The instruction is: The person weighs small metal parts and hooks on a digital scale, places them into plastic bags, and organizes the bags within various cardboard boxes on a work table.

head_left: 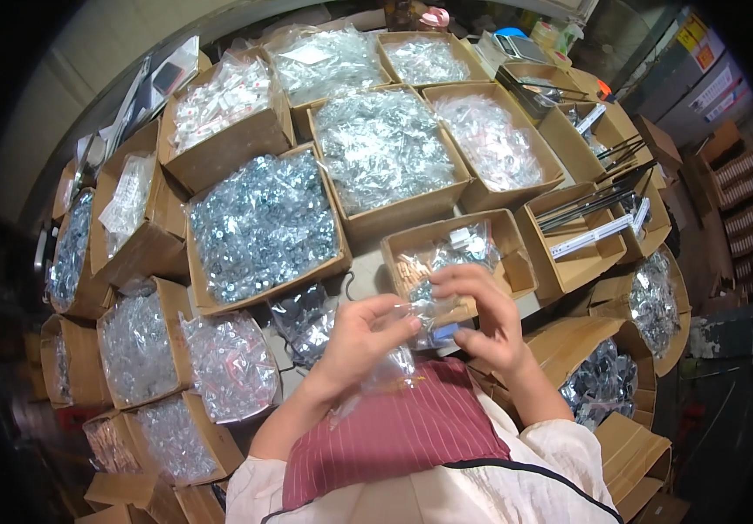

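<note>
My left hand (357, 342) is closed on a clear plastic bag (389, 371), pinched between thumb and fingers above my lap. The bag hangs down over my maroon striped apron (411, 424). My right hand (485, 319) is just beside the bag's upper part, with curved fingers and the thumb apart from them; I see nothing gripped in it. Directly beyond both hands stands a small cardboard box (516, 249) with light wooden pegs (413, 269) and clear packets of metal parts (472, 244). A small blue piece (444, 333) shows between my hands.
Several cardboard boxes of bagged hardware crowd around, including dark metal parts (263, 227) and clear packets (385, 148). At the right, a box (581, 262) carries long black rods (581, 210) and a white slotted strip (593, 236). A black hook (349, 284) lies on the table.
</note>
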{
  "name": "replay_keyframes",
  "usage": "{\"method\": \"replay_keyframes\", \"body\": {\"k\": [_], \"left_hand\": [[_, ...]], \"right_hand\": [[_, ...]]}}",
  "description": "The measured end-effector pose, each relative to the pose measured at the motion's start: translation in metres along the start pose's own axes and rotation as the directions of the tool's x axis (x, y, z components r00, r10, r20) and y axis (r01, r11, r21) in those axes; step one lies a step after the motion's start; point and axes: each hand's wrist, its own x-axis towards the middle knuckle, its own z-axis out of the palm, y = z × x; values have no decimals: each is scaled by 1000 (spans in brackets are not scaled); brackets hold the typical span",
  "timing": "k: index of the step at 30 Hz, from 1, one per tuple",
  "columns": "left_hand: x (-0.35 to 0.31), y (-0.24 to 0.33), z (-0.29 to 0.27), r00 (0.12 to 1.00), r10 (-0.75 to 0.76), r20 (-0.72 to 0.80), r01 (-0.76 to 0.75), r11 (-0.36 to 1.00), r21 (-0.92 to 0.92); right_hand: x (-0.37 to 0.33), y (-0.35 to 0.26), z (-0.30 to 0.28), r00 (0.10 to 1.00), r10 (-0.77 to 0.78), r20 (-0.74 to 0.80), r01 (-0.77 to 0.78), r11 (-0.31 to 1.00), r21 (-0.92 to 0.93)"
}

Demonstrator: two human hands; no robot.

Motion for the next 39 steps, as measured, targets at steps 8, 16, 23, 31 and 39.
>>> {"method": "replay_keyframes", "body": {"k": [8, 16, 23, 31, 39], "left_hand": [[4, 0, -13, 997, -63, 45, 64, 998, -16], [4, -9, -20, 999, -29, -15, 29, 1000, 2], [5, -5, -17, 999, -48, 15, 48, 998, 38], [7, -10, -19, 998, -48, 30, 47, 998, 49], [9, -11, -21, 997, -51, 54, 47, 996, 77]], "right_hand": [[-19, 18, 5, 801, 554, 227, -591, 673, 445], [-10, 12, 1, 743, 580, 334, -667, 602, 439], [-14, 17, 4, 685, 619, 385, -727, 542, 422], [-14, 18, 8, 683, 612, 398, -730, 580, 362], [-12, 14, 12, 680, 617, 396, -732, 604, 315]]}}
